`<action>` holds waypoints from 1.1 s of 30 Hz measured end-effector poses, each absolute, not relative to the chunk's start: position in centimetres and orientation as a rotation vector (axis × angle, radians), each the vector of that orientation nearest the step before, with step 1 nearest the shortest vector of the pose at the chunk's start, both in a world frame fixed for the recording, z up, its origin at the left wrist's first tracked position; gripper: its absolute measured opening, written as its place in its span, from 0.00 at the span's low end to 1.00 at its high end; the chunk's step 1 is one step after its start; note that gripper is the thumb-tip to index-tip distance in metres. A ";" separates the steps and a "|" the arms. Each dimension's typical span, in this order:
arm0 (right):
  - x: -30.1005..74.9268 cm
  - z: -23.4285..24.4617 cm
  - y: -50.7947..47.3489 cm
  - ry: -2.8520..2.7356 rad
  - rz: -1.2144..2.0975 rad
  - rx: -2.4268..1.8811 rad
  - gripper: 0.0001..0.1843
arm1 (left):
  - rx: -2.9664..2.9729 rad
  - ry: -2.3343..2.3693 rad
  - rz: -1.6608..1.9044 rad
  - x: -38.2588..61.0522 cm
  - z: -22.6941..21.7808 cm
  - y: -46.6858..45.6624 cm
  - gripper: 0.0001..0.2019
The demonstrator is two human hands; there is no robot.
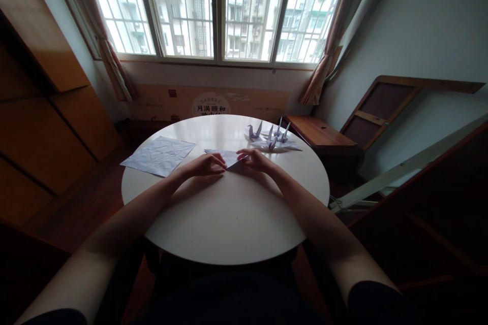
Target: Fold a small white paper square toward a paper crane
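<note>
Between my two hands is a partly folded sheet of paper [231, 156], pale and low over the white round table [229, 223]. My left hand [208, 163] has its fingers curled on the paper's left edge. On the right side, my right hand [254, 159] pinches the sheet near a fold that points toward me. The fingers cover parts of both edges. Left of my left hand lies a larger creased sheet [162, 155], opened flat. Several folded paper cranes [271, 141] stand to the right, beyond my right hand.
The cranes rest on or beside flat paper near the table's far right edge. A low wooden cabinet [318, 131] stands past that edge. Behind the table are a long printed box [244, 99] and a barred window [217, 10]. Wooden cupboards [82, 127] line the left.
</note>
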State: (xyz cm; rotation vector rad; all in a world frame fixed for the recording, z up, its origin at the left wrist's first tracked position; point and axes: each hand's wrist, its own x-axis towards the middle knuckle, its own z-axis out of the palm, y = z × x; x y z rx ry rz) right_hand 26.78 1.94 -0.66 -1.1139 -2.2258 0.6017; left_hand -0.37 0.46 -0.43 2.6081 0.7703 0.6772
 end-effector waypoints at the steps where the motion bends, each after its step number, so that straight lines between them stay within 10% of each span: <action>1: 26.9 -0.5 1.9 -2.229 0.541 -1.130 0.27 | 2.604 0.740 0.672 -0.2 -0.3 0.3 0.10; 33: 25.2 0.1 0.0 -2.342 0.112 -1.526 0.16 | 2.623 0.567 0.664 1.3 0.3 -1.4 0.12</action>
